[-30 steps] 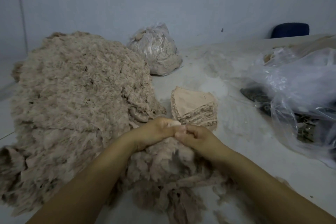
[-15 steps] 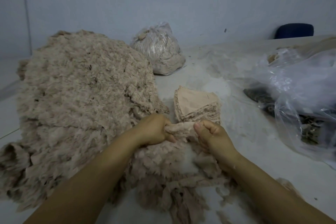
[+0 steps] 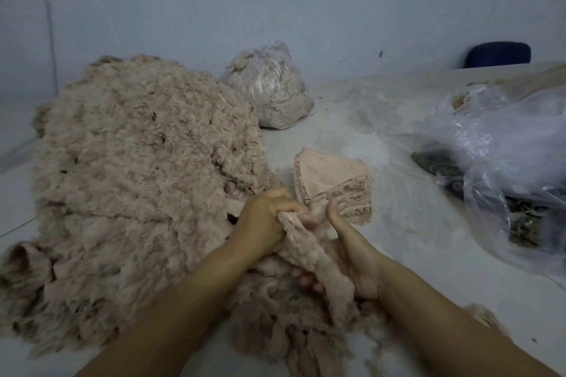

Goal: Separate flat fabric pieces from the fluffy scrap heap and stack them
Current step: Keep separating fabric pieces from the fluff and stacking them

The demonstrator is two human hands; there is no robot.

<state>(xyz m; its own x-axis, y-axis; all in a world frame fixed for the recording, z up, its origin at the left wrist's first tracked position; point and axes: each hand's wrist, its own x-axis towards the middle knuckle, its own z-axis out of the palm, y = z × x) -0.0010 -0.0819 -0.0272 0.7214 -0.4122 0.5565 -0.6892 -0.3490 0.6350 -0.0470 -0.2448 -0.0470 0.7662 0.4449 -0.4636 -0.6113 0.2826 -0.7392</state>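
A big beige fluffy scrap heap (image 3: 131, 180) covers the left of the pale surface. A neat stack of flat peach fabric pieces (image 3: 332, 180) lies just beyond my hands. My left hand (image 3: 263, 223) grips the top end of a long fluffy strip (image 3: 312, 257). My right hand (image 3: 349, 257) holds the same strip lower down, palm turned up, its fingers curled under the fabric and its thumb raised. Loose scraps (image 3: 291, 324) lie beneath both hands.
A tied clear bag of beige scraps (image 3: 269, 92) stands behind the heap by the wall. Crumpled clear plastic bags with dark contents (image 3: 502, 168) fill the right side. A dark blue chair back (image 3: 497, 55) shows at the far right.
My hands have drawn a long fluffy strip out of the scraps. The right hand has turned palm up and slid down along the strip, while the left keeps the top end.
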